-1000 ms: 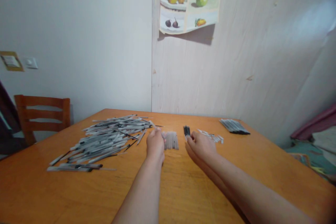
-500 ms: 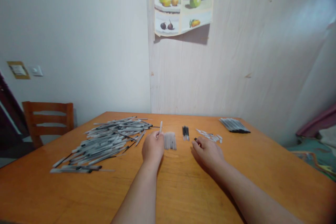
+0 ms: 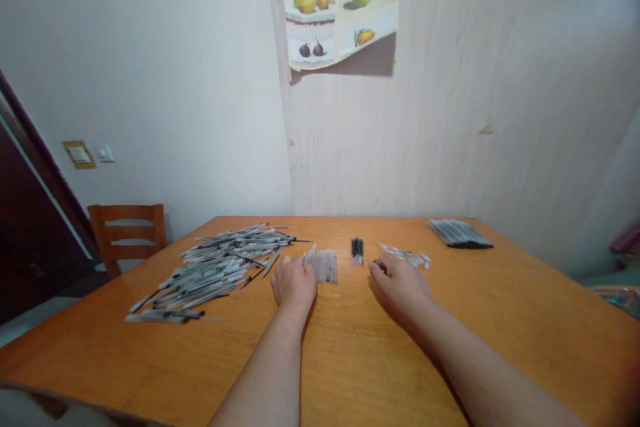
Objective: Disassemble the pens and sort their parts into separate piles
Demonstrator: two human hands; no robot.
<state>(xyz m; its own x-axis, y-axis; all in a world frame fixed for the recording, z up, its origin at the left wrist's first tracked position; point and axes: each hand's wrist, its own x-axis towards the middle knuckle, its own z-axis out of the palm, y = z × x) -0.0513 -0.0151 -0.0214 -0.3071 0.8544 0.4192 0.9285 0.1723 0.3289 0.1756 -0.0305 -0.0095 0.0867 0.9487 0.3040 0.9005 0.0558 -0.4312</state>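
Observation:
My left hand (image 3: 294,280) rests low over the table, its fingers closed on a pale translucent pen barrel (image 3: 311,252) whose end shows past the fingertips. That barrel lies against the left end of a neat row of similar barrels (image 3: 326,265). Further right, my right hand (image 3: 400,281) is closed in a pinch near the table; whatever its fingertips hold is mostly hidden and too small to name. Between the hands and a little beyond them stands a small row of black-and-clear pen parts (image 3: 357,250). Short white pieces (image 3: 407,255) lie scattered just behind my right hand.
A large loose heap of grey pens and pen parts (image 3: 215,273) covers the left of the wooden table (image 3: 345,360). At the far right is an aligned row of pens with black ends (image 3: 460,233). A wooden chair (image 3: 127,233) stands beyond the left edge.
My left hand has lowered the barrel from upright to lying at the row's left end. My right hand stays in nearly the same place, still pinched. The camera view has tilted and shifted slightly.

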